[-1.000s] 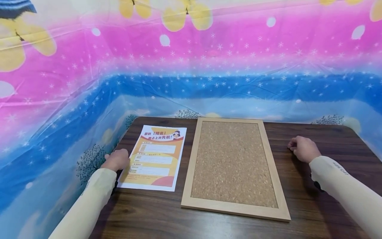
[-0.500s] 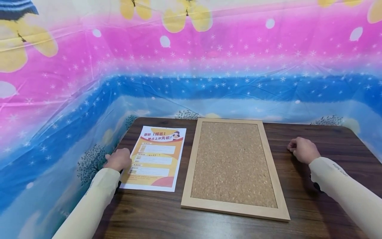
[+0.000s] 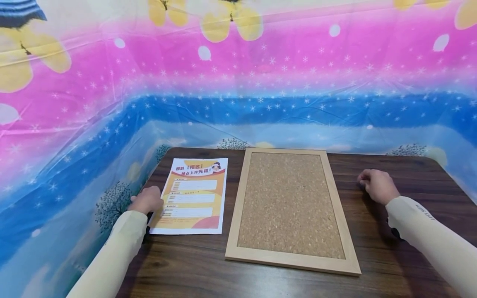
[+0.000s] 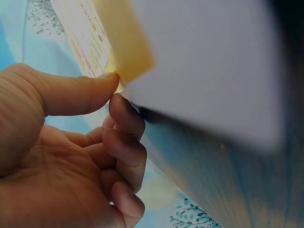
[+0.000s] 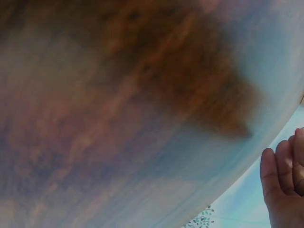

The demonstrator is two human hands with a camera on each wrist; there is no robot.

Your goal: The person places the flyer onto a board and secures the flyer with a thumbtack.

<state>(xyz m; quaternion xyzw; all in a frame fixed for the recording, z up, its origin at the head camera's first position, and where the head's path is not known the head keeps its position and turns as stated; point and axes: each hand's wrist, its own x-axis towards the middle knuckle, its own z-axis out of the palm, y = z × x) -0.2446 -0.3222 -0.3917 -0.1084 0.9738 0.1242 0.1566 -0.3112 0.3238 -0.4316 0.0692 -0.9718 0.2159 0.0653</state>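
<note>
A printed paper flyer (image 3: 193, 198) in orange and white, with Chinese headings and pale text boxes, lies at the left of the table. My left hand (image 3: 147, 199) is at its left edge. Seen from the left wrist, the thumb and index finger pinch the paper edge, the sheet's white underside (image 4: 204, 57) tilting up beside them. Right of the flyer is a cork board (image 3: 290, 203) in a pale wooden frame. Beyond the board's right side, my right hand (image 3: 380, 186) rests low at the tabletop, fingers loosely bent, holding nothing. The right wrist view shows part of that hand's fingers.
Everything stands on a dark brown wooden table (image 3: 179, 265) with rounded far corners. A pink and blue patterned cloth (image 3: 290, 107) surrounds its back and sides. A narrow strip of tabletop separates the flyer from the board.
The flyer has turned slightly and shifted left, its lower right corner moving up and away from me. My left hand stays at its edge; the right hand and the board look nearly still.
</note>
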